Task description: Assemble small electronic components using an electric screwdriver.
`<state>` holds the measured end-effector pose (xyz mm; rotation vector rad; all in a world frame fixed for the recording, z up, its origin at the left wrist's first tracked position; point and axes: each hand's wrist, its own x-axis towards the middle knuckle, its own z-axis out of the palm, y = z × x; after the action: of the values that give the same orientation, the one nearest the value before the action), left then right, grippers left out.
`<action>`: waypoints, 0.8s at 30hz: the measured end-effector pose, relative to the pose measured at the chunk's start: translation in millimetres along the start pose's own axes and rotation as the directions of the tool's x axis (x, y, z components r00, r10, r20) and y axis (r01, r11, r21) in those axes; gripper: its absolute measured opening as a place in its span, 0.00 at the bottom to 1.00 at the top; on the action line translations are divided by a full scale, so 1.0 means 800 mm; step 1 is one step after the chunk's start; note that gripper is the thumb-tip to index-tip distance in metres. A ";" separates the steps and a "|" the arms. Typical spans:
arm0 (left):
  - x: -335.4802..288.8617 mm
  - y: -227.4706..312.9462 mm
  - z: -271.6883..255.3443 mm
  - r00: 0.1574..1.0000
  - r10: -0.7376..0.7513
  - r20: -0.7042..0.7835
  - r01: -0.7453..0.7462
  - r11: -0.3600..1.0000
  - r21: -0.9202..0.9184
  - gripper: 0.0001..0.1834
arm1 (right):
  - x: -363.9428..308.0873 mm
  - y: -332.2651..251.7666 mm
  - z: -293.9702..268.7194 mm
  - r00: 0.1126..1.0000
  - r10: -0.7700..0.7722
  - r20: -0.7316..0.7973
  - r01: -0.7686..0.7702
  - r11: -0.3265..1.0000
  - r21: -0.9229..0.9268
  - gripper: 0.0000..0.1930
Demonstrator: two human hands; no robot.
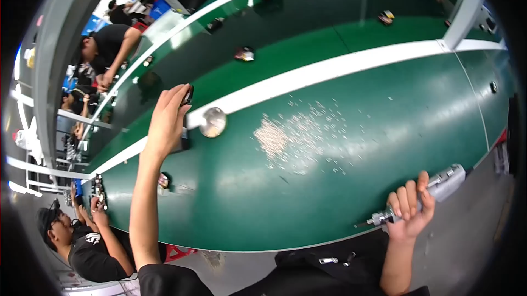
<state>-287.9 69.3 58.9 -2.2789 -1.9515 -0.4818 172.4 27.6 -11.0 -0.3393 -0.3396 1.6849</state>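
My left hand (164,120) is raised over the far left part of the green bench, near the white rail. Its fingers close on a small dark object (189,95), whose kind I cannot make out because it is partly hidden. Just beside that hand stands a round shiny dish (213,122). At the right front edge of the bench, my right hand (410,208) wraps around a grey electric screwdriver (447,182), its bit pointing left. Between the hands lies a heap of tiny pale screw-like pieces (272,138), scattered out toward the right.
Beyond the white rail (329,71), a green belt carries several small parts, one of them a dark and pale part (244,54). A small dark part (164,180) lies on the bench at left. A person in black (96,246) works at the left end; others stand further back.
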 end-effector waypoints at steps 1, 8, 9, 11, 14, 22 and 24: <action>0.003 0.058 -0.007 0.996 0.066 0.057 -0.066 0.998 0.010 0.23 | 0.002 -0.001 -0.002 1.000 0.015 0.013 -0.015 1.000 0.009 0.03; -0.056 0.268 0.045 0.824 0.565 0.029 -0.542 0.803 -0.247 0.21 | 0.017 0.004 -0.001 0.993 0.086 0.077 -0.087 0.996 0.001 0.03; -0.060 0.279 0.056 0.824 0.566 0.022 -0.540 0.798 -0.268 0.21 | 0.015 0.003 -0.005 0.992 0.092 0.088 -0.092 0.996 -0.008 0.03; -0.071 0.298 0.073 0.837 0.547 0.004 -0.529 0.811 -0.250 0.20 | 0.009 -0.003 -0.009 0.989 0.113 0.100 -0.112 0.994 -0.018 0.03; -0.071 0.315 0.084 0.883 0.469 0.037 -0.435 0.844 -0.315 0.26 | 0.000 -0.011 -0.014 0.985 0.136 0.109 -0.135 0.991 -0.015 0.03; -0.051 0.334 0.096 0.925 0.376 0.050 -0.323 0.849 -0.419 0.18 | -0.017 -0.017 -0.014 0.979 0.177 0.097 -0.180 0.983 0.026 0.03; -0.048 0.340 0.087 0.929 0.362 0.080 -0.300 0.860 -0.412 0.17 | -0.022 -0.017 -0.014 0.974 0.195 0.112 -0.198 0.980 0.011 0.04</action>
<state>-14.7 5.8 15.6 -2.9132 -1.5701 -0.7304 191.4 12.6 -15.0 -0.2704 -0.3785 1.9054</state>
